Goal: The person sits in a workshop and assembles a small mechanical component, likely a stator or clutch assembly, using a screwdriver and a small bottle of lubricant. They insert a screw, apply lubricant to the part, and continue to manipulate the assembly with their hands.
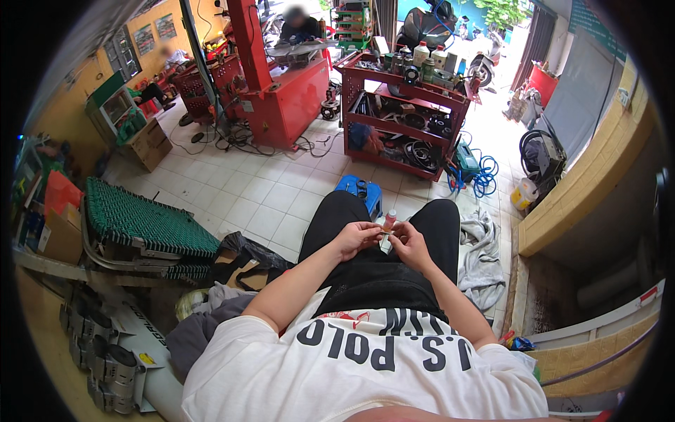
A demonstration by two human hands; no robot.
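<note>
My left hand [357, 240] and my right hand [410, 245] meet in front of my lap, between my knees. Both have their fingers closed in a pinch, almost touching each other. Something small and thin is at the fingertips, too small to name. Right beyond the fingers, a small pinkish bottle [389, 220] with a pale cap stands upright; whether a finger touches it, I cannot tell. Past my knees is a low blue plastic stool [370, 192] with dark ring-shaped parts [361, 188] on top.
Ahead stands a red tool cart [401, 167] loaded with bottles and parts. Blue hose [485, 176] coils beside it. A red machine [281, 116] rises farther left, with a person [300, 27] behind it. A green woven folding bed [148, 218] lies left; grey cloth [481, 260] is at my right.
</note>
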